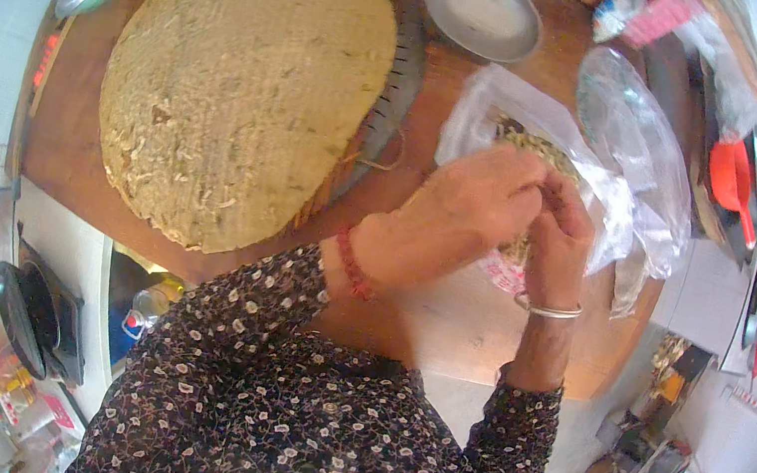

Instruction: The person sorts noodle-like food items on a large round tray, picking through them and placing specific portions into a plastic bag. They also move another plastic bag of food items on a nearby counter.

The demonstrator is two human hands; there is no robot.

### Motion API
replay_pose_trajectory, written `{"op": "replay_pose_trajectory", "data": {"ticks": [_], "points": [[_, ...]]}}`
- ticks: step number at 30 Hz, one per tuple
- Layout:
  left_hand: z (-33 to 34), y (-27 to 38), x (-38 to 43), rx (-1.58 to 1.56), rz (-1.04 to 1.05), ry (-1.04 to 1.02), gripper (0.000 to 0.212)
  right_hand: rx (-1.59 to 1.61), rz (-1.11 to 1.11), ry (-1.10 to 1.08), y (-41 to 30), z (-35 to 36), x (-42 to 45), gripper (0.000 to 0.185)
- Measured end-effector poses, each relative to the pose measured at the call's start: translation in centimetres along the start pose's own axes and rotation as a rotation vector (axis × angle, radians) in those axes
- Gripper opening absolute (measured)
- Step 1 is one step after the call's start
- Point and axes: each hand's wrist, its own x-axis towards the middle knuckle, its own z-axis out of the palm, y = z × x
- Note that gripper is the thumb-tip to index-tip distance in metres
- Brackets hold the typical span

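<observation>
My left hand (464,202), with a red beaded bracelet at the wrist, reaches across to the right side of the table. Its fingertips meet those of my right hand (560,249), which wears a silver-coloured bangle. Both sets of fingers are pinched together, and whatever may be between them is hidden. Directly under the hands lies an opened white plastic bag (483,95). Small greenish-brown dried pieces (542,148) show inside it, partly covered by my hands. Red printing shows on the bag's near edge.
Left of the hands, a large round tan ribbed mat (256,70) with pale scraps overlaps a grey stitched disc (401,88). A metal bowl (482,13) stands behind the bag. Clear plastic bag (639,138) lies to the right; a red scoop (731,177) sits beyond.
</observation>
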Motion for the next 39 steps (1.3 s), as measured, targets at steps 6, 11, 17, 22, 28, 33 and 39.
{"op": "replay_pose_trajectory", "data": {"ticks": [6,11,17,22,28,33,39], "points": [[2.8,0.3,-2.8,0.091,-0.236,-0.047,0.027,-0.766,-0.324,0.01,-1.1,-5.3,0.6,0.022],[4.5,3.1,-6.5,-0.03,-0.877,0.163,0.052,-1.019,-0.524,0.017,2.4,-8.1,2.4,0.032],[7.0,3.3,-4.7,-0.498,-1.136,0.395,0.056,-1.201,-0.538,-0.094,1.1,-3.9,3.6,0.031],[6.9,4.0,-3.0,-0.547,-1.073,0.293,0.04,-1.114,-0.41,-0.141,0.8,-6.3,5.0,0.02],[4.1,6.7,-3.5,-0.455,-1.028,0.177,0.033,-1.055,-0.368,-0.32,-2.4,-7.4,5.0,0.033],[1.4,8.2,-4.8,-0.728,-1.049,0.294,0.03,-1.146,-0.257,-0.228,-2.9,-7.5,4.6,0.033],[-1.2,7.7,-8.9,-0.904,-1.122,0.243,0.024,-1.194,-0.477,-0.024,0.4,-8.6,3.6,0.031]]}}
